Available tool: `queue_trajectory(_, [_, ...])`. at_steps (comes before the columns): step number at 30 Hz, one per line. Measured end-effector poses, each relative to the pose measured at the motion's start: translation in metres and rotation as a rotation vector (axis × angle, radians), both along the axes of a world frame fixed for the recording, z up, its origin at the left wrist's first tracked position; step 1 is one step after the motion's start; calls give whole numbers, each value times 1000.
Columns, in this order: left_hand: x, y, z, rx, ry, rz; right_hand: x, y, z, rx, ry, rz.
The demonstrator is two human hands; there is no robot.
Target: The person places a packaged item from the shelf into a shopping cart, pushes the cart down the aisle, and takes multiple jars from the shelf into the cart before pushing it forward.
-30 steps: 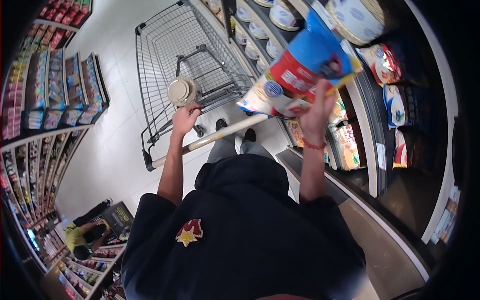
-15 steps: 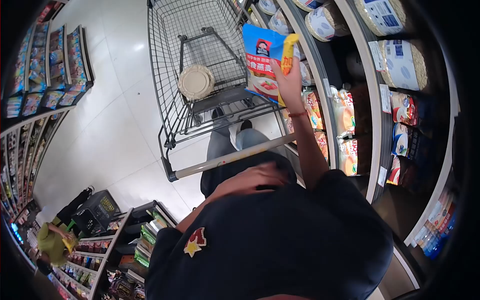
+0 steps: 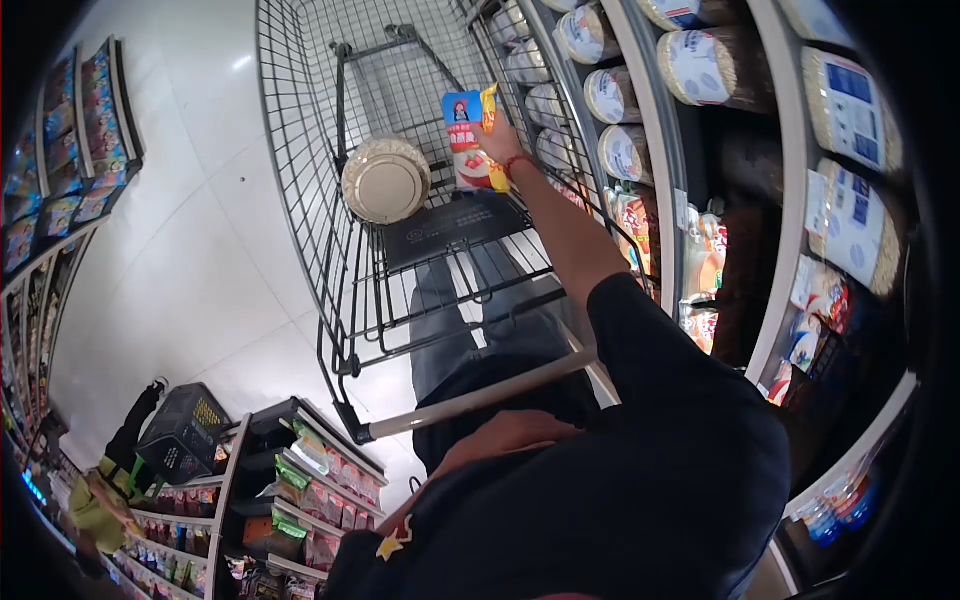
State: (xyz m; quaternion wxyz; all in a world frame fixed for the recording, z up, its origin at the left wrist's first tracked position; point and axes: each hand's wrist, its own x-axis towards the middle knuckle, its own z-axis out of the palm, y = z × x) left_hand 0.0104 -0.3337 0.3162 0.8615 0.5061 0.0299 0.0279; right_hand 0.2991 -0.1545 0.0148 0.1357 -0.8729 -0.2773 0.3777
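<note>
My right hand (image 3: 497,143) grips the yellow side edge of a blue, red and white oatmeal bag (image 3: 464,140), which is upright inside the shopping cart (image 3: 290,170). I cannot tell whether the bag touches the cart floor. Left of it in the cart lies a round, pale tub (image 3: 386,182) with its flat disc end facing me. My left hand (image 3: 520,430) is held against my front, just behind the cart handle (image 3: 480,395). Its fingers are mostly hidden, so their pose does not show.
Shelves along the right hold oat jars (image 3: 698,68) and bright food bags (image 3: 708,255). Another shelf unit (image 3: 325,470) with packets stands at the lower left. Near it a person in a yellow-green top (image 3: 95,510) is beside a dark basket (image 3: 185,432). Pale floor (image 3: 190,250) runs left of the cart.
My right hand has carried the oatmeal bag forward and left, down into the cart from beside its right rim. My left hand stays near my front.
</note>
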Motion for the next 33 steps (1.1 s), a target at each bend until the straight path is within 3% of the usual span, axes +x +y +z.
queue_trajectory(6, [14,21,-52,-101,133,52,16,3,-125,171,277,124])
queue_trajectory(10, [20,22,-67,-150,204,77,10,-3,-127,132,475,16])
queue_trajectory(12, [22,24,-70,-162,225,80,10,-3,-144,112,441,-17])
queue_trajectory(14, [22,24,-69,-173,239,84,8,-3,-148,-205,54,-43])
queue_trajectory(15, [24,24,-68,-178,236,83,5,-11,-145,-114,-92,47])
queue_trajectory(19, [33,23,-59,-189,186,60,5,-41,-119,-176,-341,188])
queue_trajectory(21, [25,21,-47,-193,185,43,5,-60,-103,-191,143,566])
queue_trajectory(22, [15,22,-39,-190,195,25,-4,-65,-78,-187,144,538])
queue_trajectory(24, [5,29,-30,-160,184,-7,-9,-53,6,-201,371,965])
queue_trajectory(25, [1,30,-24,-149,176,-22,-18,-58,41,-196,351,940])
queue_trajectory(27, [1,31,-12,-128,141,-48,-35,-71,111,130,240,819])
queue_trajectory(29, [-5,34,1,-100,125,-77,-48,-90,183,278,338,679])
queue_trajectory(33, [-13,39,28,-35,100,-118,-67,-155,298,503,-5,594])
